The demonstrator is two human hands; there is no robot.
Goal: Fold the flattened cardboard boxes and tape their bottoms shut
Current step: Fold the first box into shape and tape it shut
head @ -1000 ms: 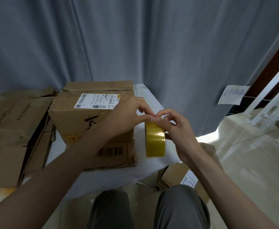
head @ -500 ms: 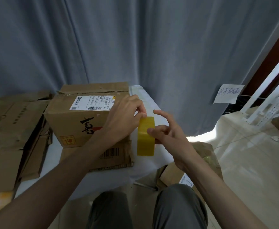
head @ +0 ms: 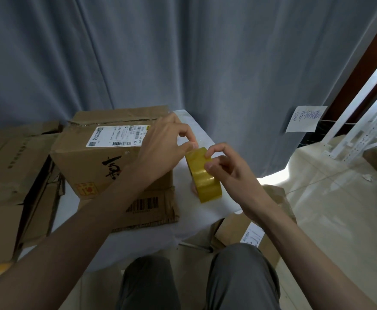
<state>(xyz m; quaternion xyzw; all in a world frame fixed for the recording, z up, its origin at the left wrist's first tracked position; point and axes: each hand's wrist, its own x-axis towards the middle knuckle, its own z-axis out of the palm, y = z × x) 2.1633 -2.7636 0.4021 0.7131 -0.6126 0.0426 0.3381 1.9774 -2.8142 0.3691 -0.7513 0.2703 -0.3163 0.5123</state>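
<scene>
A yellow tape roll [head: 204, 180] stands on edge in the air over the white table [head: 151, 233], between my two hands. My right hand [head: 225, 168] holds the roll from the right, its index finger curled onto the top of the roll. My left hand [head: 160, 151] pinches thumb and forefinger together at the roll's top left, on what looks like the clear tape end. Behind my left hand stands a folded-up cardboard box [head: 98, 157] with a white shipping label. It rests on a flattened cardboard piece [head: 151, 206] with a barcode.
Several flattened cardboard boxes [head: 11, 175] lie stacked at the left of the table. Another cardboard box [head: 239, 233] with a label sits on the floor under the table's right edge. A grey curtain [head: 183, 52] hangs behind. My knees [head: 196, 280] are below.
The roll has tilted and shifted slightly right. My right index finger now curls over its top, and my left fingers pinch at the roll's top edge. The view has tipped down a little.
</scene>
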